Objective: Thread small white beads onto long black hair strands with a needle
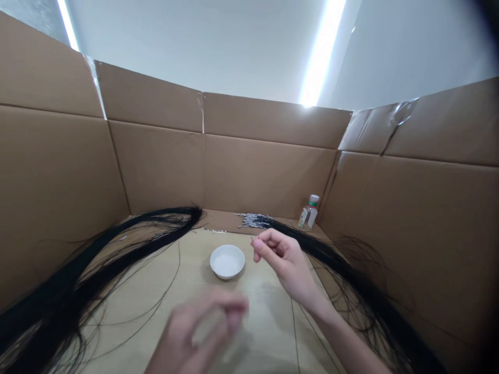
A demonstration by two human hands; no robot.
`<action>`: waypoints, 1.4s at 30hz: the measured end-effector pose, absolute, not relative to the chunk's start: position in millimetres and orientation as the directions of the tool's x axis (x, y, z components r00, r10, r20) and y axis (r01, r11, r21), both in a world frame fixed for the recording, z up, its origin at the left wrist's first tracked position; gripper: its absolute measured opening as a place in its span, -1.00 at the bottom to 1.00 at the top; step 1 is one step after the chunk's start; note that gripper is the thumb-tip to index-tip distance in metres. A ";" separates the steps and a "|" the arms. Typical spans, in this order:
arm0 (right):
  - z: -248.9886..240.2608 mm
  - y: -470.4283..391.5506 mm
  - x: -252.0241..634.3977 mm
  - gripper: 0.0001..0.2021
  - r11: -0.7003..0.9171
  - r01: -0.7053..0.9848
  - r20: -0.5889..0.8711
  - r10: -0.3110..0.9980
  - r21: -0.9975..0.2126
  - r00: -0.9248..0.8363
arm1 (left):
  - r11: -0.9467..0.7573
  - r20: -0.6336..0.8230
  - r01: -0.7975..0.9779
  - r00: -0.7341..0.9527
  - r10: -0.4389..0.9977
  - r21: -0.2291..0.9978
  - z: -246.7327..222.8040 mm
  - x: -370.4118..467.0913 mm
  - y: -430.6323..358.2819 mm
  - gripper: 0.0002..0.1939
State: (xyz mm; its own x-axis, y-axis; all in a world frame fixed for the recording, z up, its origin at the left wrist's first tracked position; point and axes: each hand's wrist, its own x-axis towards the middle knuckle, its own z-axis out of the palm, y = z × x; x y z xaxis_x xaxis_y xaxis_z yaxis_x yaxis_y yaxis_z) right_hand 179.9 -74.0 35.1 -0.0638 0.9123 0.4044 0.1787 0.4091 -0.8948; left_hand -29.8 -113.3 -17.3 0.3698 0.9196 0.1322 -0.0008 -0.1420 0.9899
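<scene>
My right hand (275, 254) is raised just right of the white bowl (227, 277), its thumb and forefinger pinched together. A short, thin dark cord end (253, 239) sticks out at those fingertips. Lower and nearer to me, my left hand (206, 327) is smeared by motion; thumb and forefinger are curled toward each other in a pinch. Whatever its fingertips hold, if anything, cannot be made out. Behind my right hand, a bundle of black cords (331, 255) ends in a cluster of silvery beaded tips (255, 220). Thin dark strands (294, 332) run along the table beneath my right wrist.
Another thick bundle of black cords (113, 259) lies along the left side, with loose strands straying over the pale table (163, 332). A clear bottle with a white cap (308, 214) stands in the back right corner. Cardboard walls (268, 171) enclose the back and both sides.
</scene>
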 end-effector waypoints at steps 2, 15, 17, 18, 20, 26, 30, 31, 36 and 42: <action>28.5 -79.5 172.8 -0.71 0.388 0.143 0.377 0.921 -0.910 -0.095 | -0.312 0.302 0.074 0.122 0.945 0.947 -2.9 -23.0 -92.2 -0.74; 30.8 -87.6 174.6 -0.80 0.398 0.274 0.357 0.915 -0.876 -0.187 | -0.707 0.612 0.288 0.360 0.705 0.646 31.6 -16.1 -57.7 -0.86; 34.9 -87.0 174.9 -0.82 0.397 0.314 0.355 0.916 -0.862 -0.185 | -0.759 0.626 0.337 0.431 0.650 0.557 36.3 -19.1 -53.4 -0.83; 37.2 -86.2 174.9 -0.83 0.397 0.322 0.354 0.917 -0.860 -0.183 | -0.775 0.626 0.361 0.458 0.632 0.518 38.4 -19.5 -51.6 -0.82; 41.3 -83.2 174.9 -0.84 0.398 0.313 0.355 0.916 -0.862 -0.186 | -0.805 0.638 0.405 0.492 0.592 0.434 41.9 -18.1 -49.1 -0.80; 43.1 -67.3 177.8 -0.69 0.417 0.195 0.396 0.908 -0.888 -0.138 | -0.838 0.764 0.403 0.383 0.520 0.368 47.4 -8.5 -26.7 -0.83; 40.6 -56.2 185.5 -0.72 0.425 0.178 0.434 0.901 -0.888 0.016 | -0.643 0.552 0.507 0.340 0.761 0.574 29.8 -13.5 28.9 -0.66; 39.8 -53.8 187.7 -0.73 0.418 0.169 0.430 0.902 -0.892 0.037 | -0.615 0.462 0.544 0.405 0.789 0.571 19.8 -14.5 44.9 -0.65; 34.7 -45.1 194.1 -0.70 0.346 0.092 0.351 0.936 -0.934 0.040 | -0.564 -0.011 0.667 0.650 0.760 0.487 -50.9 -0.8 93.1 -0.79; 31.4 -42.3 199.1 -0.74 0.361 0.115 0.360 0.933 -0.926 -0.029 | -0.520 -0.217 0.781 0.606 0.765 0.347 -95.8 25.9 94.3 -0.71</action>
